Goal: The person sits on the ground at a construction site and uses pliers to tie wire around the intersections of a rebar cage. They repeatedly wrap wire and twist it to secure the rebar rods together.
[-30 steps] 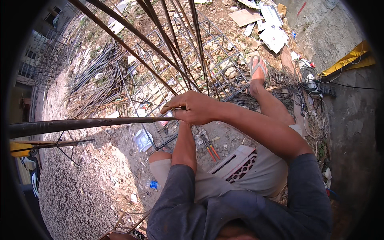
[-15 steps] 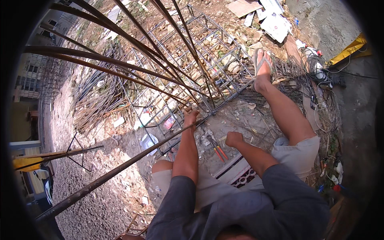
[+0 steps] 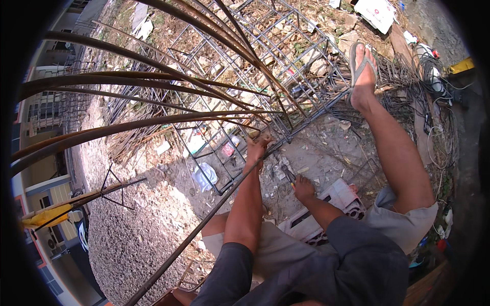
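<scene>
My left hand [image 3: 258, 146] is closed at the lower ends of several long rusty rebars [image 3: 153, 81], which fan out to the upper left. Its fingers curl round a rebar, though the exact grip is partly hidden. Just beside it lies the edge of a tied rebar cage [image 3: 298, 133]. To the right, my right hand [image 3: 304, 188] is closed on the handles of a pair of pincers [image 3: 287, 172], whose metal head points away from me over the dirt. One long dark bar [image 3: 199, 229] runs under my left forearm towards the lower left.
A pale crate-like seat [image 3: 334, 201] is beneath me. White plastic [image 3: 205, 177] litters the ground by the cage. Loose rods [image 3: 130, 135] are heaped to its left, gravel [image 3: 122, 229] spreads at left, and cables [image 3: 434, 76] tangle at right. My sandalled foot [image 3: 363, 71] rests beyond the cage edge.
My right hand has come down onto the pincers, which lay on the ground before, and now grips them. My left hand stays at the rebars. The whole view has shifted.
</scene>
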`<action>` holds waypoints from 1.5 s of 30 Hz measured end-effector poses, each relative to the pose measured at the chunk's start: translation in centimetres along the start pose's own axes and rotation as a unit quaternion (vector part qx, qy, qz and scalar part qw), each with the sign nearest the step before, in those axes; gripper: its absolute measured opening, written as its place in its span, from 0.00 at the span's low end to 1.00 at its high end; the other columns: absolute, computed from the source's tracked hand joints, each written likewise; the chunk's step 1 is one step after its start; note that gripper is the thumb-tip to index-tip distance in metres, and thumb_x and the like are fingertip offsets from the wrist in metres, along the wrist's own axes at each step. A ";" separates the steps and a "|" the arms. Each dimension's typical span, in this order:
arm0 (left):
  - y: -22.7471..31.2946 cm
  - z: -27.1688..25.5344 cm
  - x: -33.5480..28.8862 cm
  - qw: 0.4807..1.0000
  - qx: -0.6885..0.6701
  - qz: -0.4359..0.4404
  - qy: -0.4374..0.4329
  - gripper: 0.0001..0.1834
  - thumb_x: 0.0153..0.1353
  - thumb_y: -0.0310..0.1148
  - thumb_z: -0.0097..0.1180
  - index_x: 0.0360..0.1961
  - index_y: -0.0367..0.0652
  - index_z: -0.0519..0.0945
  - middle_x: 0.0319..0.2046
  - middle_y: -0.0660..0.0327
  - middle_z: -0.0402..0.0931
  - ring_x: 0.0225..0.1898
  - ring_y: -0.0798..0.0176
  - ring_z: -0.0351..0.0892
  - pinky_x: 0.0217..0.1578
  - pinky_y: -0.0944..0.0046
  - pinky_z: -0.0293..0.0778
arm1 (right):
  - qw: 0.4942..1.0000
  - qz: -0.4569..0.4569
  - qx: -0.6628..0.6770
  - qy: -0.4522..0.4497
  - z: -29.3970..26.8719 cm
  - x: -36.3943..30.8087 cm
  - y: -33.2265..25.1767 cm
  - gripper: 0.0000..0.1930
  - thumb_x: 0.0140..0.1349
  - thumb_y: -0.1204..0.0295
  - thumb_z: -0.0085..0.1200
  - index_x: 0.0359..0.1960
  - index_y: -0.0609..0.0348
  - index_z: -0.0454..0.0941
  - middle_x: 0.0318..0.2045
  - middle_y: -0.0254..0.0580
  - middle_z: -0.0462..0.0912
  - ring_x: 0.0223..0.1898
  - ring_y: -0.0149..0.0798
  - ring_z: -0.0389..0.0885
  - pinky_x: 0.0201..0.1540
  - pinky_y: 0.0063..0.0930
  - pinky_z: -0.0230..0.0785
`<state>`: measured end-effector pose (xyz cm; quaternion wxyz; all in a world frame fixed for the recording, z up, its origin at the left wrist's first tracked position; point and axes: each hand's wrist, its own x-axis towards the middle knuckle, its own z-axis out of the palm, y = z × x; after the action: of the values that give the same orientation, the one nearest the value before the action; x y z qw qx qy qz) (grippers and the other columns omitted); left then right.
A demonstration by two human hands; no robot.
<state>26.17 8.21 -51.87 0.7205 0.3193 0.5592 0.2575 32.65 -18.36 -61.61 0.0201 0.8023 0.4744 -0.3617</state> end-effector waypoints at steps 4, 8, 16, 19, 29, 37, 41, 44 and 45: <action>-0.4 -0.6 0.4 0.998 0.056 -0.003 -0.015 0.21 0.66 0.23 0.50 0.55 0.39 0.56 0.53 0.43 0.75 0.49 0.51 0.81 0.43 0.60 0.79 | 0.997 0.031 0.040 -0.061 -3.5 -0.1 0.4 0.27 0.60 0.58 0.54 0.53 0.66 0.68 0.46 0.57 0.78 0.48 0.57 0.79 0.53 0.47 0.72; 0.2 -0.1 0.3 0.998 0.059 -0.004 -0.012 0.21 0.63 0.26 0.53 0.53 0.38 0.58 0.44 0.48 0.75 0.40 0.54 0.83 0.41 0.60 0.80 | 0.962 0.159 0.192 -0.114 -7.8 -1.9 -1.5 0.28 0.59 0.57 0.49 0.54 0.67 0.68 0.48 0.60 0.80 0.50 0.61 0.80 0.55 0.50 0.70; -2.6 -4.7 7.0 0.937 0.347 -0.017 0.016 0.27 0.70 0.47 0.45 0.56 0.32 0.69 0.40 0.44 0.80 0.39 0.50 0.83 0.39 0.51 0.76 | 0.908 0.068 0.412 0.038 -17.6 -9.3 -6.0 0.24 0.62 0.56 0.49 0.51 0.62 0.68 0.43 0.62 0.79 0.48 0.61 0.78 0.52 0.48 0.67; -2.4 -7.7 8.0 0.932 0.363 0.016 -0.004 0.26 0.66 0.49 0.49 0.47 0.32 0.76 0.35 0.51 0.78 0.32 0.56 0.79 0.33 0.55 0.73 | 0.900 -0.108 0.406 0.114 -19.4 -6.6 -7.6 0.18 0.63 0.61 0.49 0.48 0.60 0.68 0.32 0.51 0.78 0.33 0.50 0.81 0.37 0.43 0.73; -0.4 -3.2 0.4 0.986 0.120 -0.096 -0.066 0.06 0.57 0.31 0.48 0.25 0.42 0.72 0.23 0.63 0.64 0.24 0.65 0.60 0.28 0.61 0.61 | 0.811 0.028 0.532 -0.241 -25.9 -1.9 -9.0 0.10 0.60 0.65 0.51 0.27 0.54 0.66 0.14 0.32 0.66 0.09 0.28 0.63 0.08 0.30 0.52; -1.8 -7.4 2.8 0.814 0.500 0.202 -0.217 0.02 0.49 0.22 0.52 0.22 0.39 0.74 0.25 0.63 0.65 0.28 0.65 0.58 0.32 0.62 0.62 | 0.901 0.088 0.394 -0.160 -26.3 -2.9 -11.3 0.12 0.59 0.68 0.54 0.35 0.65 0.71 0.16 0.36 0.68 0.10 0.29 0.61 0.11 0.31 0.49; 0.8 -1.2 -0.1 0.953 0.244 -0.045 -0.173 0.05 0.48 0.22 0.52 0.20 0.45 0.71 0.23 0.68 0.62 0.24 0.68 0.57 0.25 0.63 0.55 | 0.906 0.057 0.390 -0.152 -26.0 -0.2 -6.0 0.16 0.58 0.66 0.54 0.41 0.67 0.72 0.16 0.37 0.69 0.11 0.30 0.63 0.11 0.35 0.50; 2.3 -1.7 -0.5 0.971 0.180 -0.102 -0.119 0.06 0.47 0.22 0.52 0.19 0.46 0.71 0.22 0.68 0.61 0.23 0.68 0.56 0.24 0.63 0.52 | 0.917 0.050 0.373 -0.134 -25.8 -0.6 -8.0 0.17 0.57 0.66 0.55 0.42 0.68 0.74 0.17 0.37 0.70 0.12 0.31 0.64 0.13 0.35 0.52; 2.0 -2.1 -0.4 0.973 0.178 -0.103 -0.107 0.06 0.46 0.22 0.52 0.19 0.46 0.71 0.22 0.68 0.61 0.23 0.68 0.56 0.24 0.63 0.52 | 0.923 0.057 0.358 -0.126 -25.6 -1.6 -9.0 0.17 0.57 0.66 0.56 0.42 0.69 0.75 0.17 0.37 0.70 0.12 0.31 0.65 0.13 0.35 0.53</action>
<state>24.02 9.60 -50.48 0.7304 0.4088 0.5455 0.0419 39.61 -4.97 -38.96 -0.1887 0.7290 0.2604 -0.6042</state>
